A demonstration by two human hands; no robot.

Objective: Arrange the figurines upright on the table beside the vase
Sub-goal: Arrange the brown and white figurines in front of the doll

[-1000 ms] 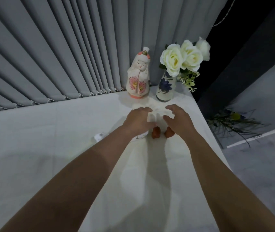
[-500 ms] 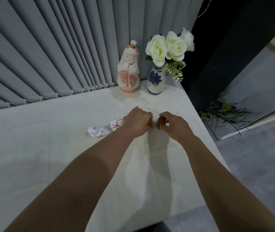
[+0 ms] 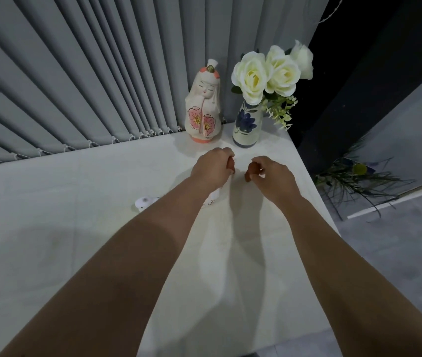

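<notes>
A tall white doll figurine [image 3: 203,109] with pink flowers stands upright at the table's back, just left of the blue-flowered vase [image 3: 247,126] with white roses. In front of them my left hand [image 3: 212,167] is closed around a small brown figurine [image 3: 231,164], and my right hand [image 3: 273,176] pinches a second small brown figurine [image 3: 250,171]. The two hands are a short gap apart above the white table [image 3: 76,228]. Two small white figurines lie behind my left forearm: one [image 3: 144,202] shows to its left, another [image 3: 212,198] peeks out to its right.
Grey vertical blinds [image 3: 89,86] run along the table's back edge. The table's right edge drops to a grey floor, where green foliage [image 3: 354,176] lies beside a dark pillar.
Both hands have closed on the small brown figurines and lifted them toward the vase. The hands have drawn slightly apart, and the view has shifted.
</notes>
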